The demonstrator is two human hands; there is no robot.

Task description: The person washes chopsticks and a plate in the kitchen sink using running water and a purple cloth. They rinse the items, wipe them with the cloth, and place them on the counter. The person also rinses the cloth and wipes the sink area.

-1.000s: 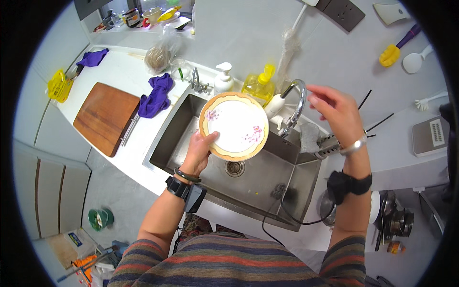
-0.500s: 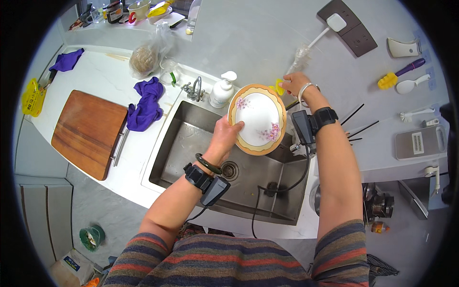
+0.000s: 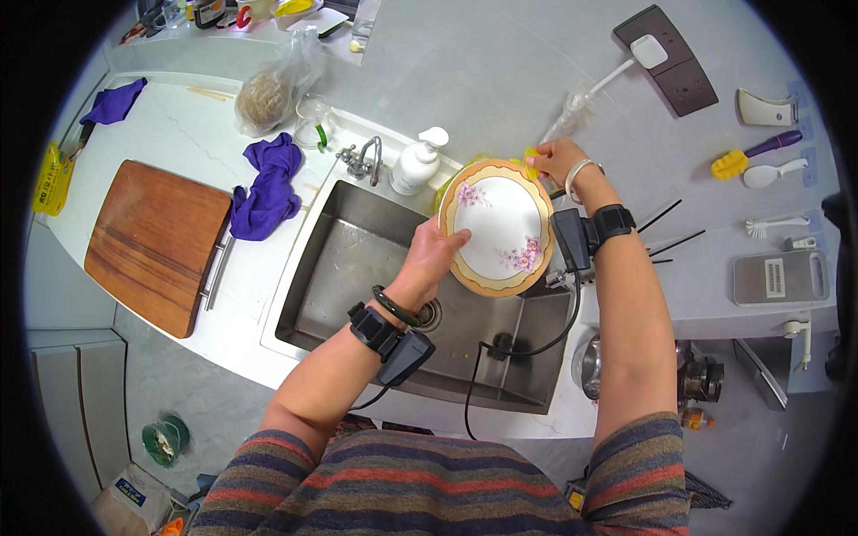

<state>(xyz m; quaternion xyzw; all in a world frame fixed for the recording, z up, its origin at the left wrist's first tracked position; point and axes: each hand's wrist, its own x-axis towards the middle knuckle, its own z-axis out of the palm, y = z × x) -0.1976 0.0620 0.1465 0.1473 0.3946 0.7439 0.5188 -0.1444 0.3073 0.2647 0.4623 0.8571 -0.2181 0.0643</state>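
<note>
My left hand (image 3: 431, 259) grips a round plate (image 3: 497, 228) by its left edge, thumb on the face. The plate is white with pink flowers and a scalloped yellow-orange border, tilted above the sink (image 3: 357, 295). At the plate's far right edge, the fingers of my right hand (image 3: 560, 164) are pinched on a small soft yellow piece (image 3: 533, 166), whose kind I cannot make out. Something yellow-green shows partly behind the plate, mostly hidden. Beside the plate stand a white pump bottle (image 3: 416, 163) and a metal tap (image 3: 364, 161).
Left of the sink lie a purple cloth (image 3: 268, 188) and a wooden board (image 3: 156, 246) with a metal handle. A plastic bag (image 3: 268, 98) sits behind them. Black sticks (image 3: 661, 216) jut out right of my right forearm. Brushes (image 3: 742, 163) hang on the right wall.
The view has shifted a little. The plate, in my left hand, has moved slightly right, and my right hand with the yellow piece is now closer against its far edge.
</note>
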